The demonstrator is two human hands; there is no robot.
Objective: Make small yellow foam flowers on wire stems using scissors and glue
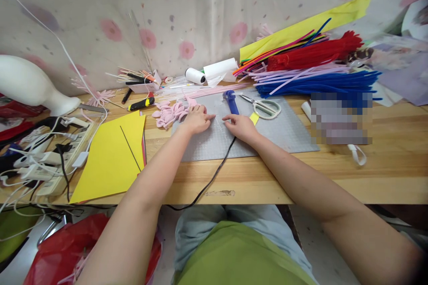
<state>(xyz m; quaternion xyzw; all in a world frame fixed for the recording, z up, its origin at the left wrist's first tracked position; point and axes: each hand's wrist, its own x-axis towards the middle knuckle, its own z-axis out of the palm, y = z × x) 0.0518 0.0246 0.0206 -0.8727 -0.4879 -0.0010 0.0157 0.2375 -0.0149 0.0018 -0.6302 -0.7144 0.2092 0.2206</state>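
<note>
My left hand [198, 119] and my right hand [241, 126] rest on a grey cutting mat [284, 130], fingertips nearly meeting. Both pinch something thin and pale between them, too small to name. A heap of pink pipe-cleaner loops [170, 113] lies just left of my left hand. A blue glue gun [231, 100] lies just beyond my right hand, its black cord [214, 176] running off the table's front edge. White-handled scissors [264, 107] lie on the mat to the right.
Yellow paper sheets [112, 156] lie at the left beside a power strip with plugs [50, 156]. Bundles of red pipe cleaners [314, 55] and blue pipe cleaners [321, 82] are stacked at the back right. A white thread spool [195, 75] and a white foam head [30, 84] stand behind.
</note>
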